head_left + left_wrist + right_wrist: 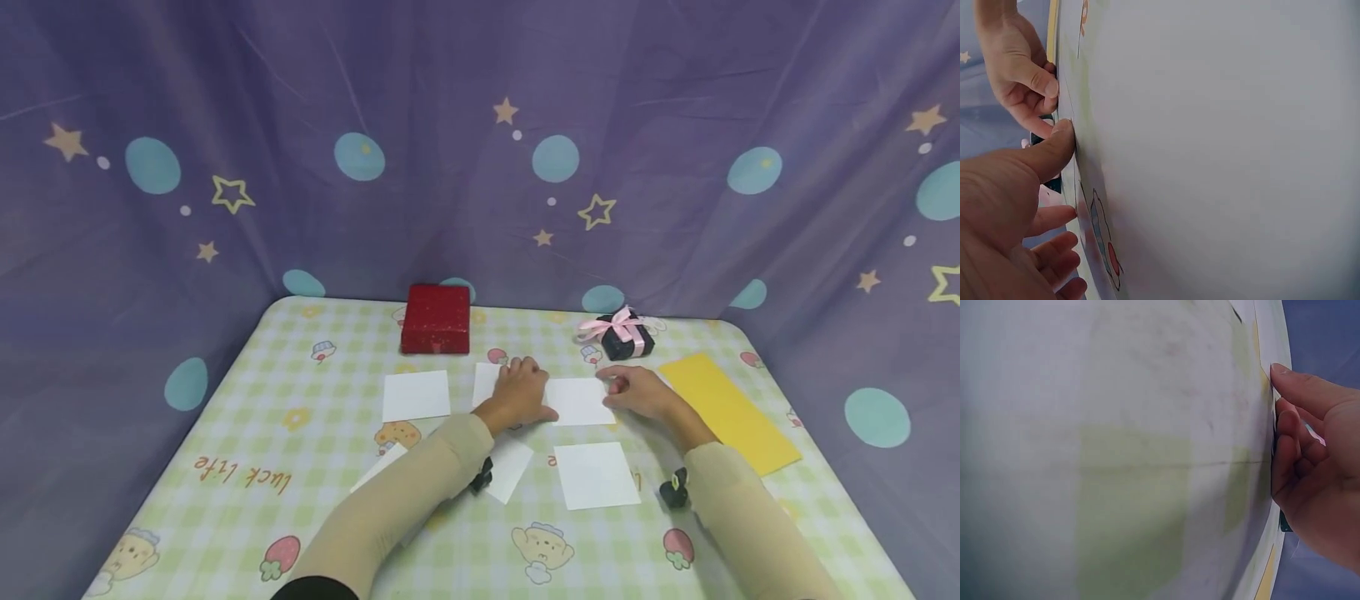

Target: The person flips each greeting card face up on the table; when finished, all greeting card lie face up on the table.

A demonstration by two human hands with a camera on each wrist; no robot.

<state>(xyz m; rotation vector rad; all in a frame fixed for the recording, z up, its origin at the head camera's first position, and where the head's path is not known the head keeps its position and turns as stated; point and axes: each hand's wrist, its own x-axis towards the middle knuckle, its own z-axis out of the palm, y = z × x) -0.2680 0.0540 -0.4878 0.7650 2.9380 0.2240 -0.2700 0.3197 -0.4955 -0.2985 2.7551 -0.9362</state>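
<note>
A square sheet of white paper (579,402) lies flat on the table between both hands. My left hand (517,392) rests with spread fingers at its left edge, the thumb touching the near left corner; its palm side shows in the left wrist view. At the right edge, my right hand (637,390) touches the sheet with thumb and index finger apart, the other fingers loosely bent. Partly under the left hand lies another white sheet (485,382). More white sheets lie around: one at the left (416,396), one nearer me (597,476), and others partly behind the left arm.
A dark red box (437,319) stands at the back. Right of it is a small black box with a pink ribbon (628,335). A yellow sheet (731,412) lies beyond the right forearm. The checked tablecloth (247,425) reaches a purple curtain (450,225).
</note>
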